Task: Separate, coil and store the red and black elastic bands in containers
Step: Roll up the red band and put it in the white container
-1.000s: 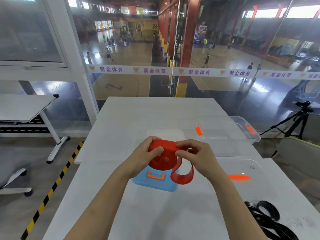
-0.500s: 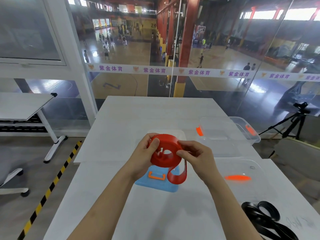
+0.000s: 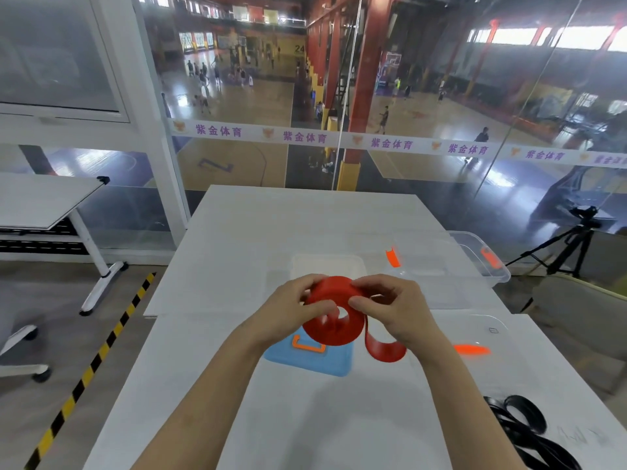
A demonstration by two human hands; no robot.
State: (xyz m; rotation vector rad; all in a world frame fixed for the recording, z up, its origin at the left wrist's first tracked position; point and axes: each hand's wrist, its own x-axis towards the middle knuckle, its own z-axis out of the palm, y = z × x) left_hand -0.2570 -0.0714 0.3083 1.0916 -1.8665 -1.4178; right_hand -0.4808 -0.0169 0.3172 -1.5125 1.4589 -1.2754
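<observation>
A white table (image 3: pixel 305 232) fills the centre, its far edge at 12 o'clock against a glass wall (image 3: pixel 424 96). A pale banner strip with purple characters (image 3: pixel 390 144) crosses the glass. Beyond lies a glossy wooden sports court (image 3: pixel 237 106) with small distant figures, red steel columns (image 3: pixel 364 79) and bright high windows (image 3: pixel 543 37) at 1 o'clock. At 9 o'clock stands another white table on a wheeled leg (image 3: pixel 44 201); black-and-yellow hazard tape (image 3: pixel 91 361) runs along the grey floor at 8 o'clock. A camera tripod (image 3: pixel 573 242) stands at 3 o'clock.
</observation>
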